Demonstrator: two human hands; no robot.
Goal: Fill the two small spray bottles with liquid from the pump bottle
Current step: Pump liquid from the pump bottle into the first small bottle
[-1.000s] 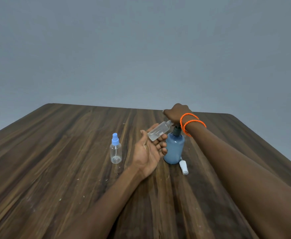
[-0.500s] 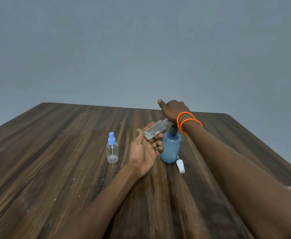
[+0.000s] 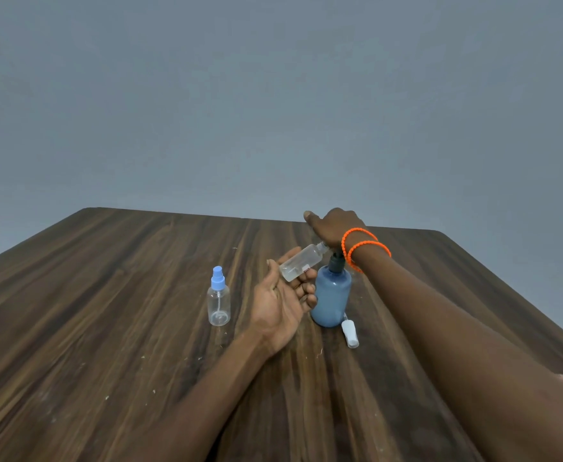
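The left hand (image 3: 282,303) lies palm up over the dark wooden bench (image 3: 113,328), its fingers curled under a small clear plastic spray bottle with its cap off (image 3: 302,263), so this grip has hold of that bottle. The bottle is tilted, its long axis running up and to the right from the fingers, and its open neck points at the dark pump head of the blue plastic pump bottle (image 3: 332,300), which stands upright on the bench just right of the hand. The right hand (image 3: 335,226), with 2 orange bead bracelets (image 3: 363,245) at the wrist, rests on top of that pump head; whether its fingers curl round it cannot be told. The neck appears to sit at the pump's outlet, though contact is unclear. A second clear spray bottle with a blue cap (image 3: 219,300) stands upright well left of the hand, seemingly unfilled. A small white cap (image 3: 350,334) lies beside the pump bottle's base.
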